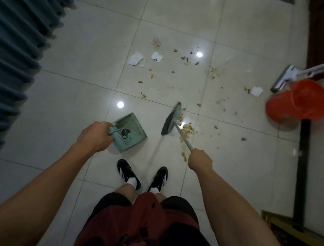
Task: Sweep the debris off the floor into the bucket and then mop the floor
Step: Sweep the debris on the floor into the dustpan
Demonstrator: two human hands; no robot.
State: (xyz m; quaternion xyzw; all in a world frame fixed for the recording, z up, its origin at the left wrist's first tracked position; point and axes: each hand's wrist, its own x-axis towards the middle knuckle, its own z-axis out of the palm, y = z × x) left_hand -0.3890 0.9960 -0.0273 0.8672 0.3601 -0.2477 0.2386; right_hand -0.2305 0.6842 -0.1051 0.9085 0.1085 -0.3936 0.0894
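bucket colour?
Orange-red; the bucket shows best in the head view, at right by the mop.

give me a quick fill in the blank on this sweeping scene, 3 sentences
1. The left hand holds the green ____ by its handle.
2. The right hand grips the handle of the ____.
3. The orange bucket stands beside the white ____ head.

Missing words: dustpan; broom; mop

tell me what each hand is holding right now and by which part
The left hand grips the green dustpan by its short handle at the back edge. The right hand grips the broom by its metal shaft, well above the bristle head.
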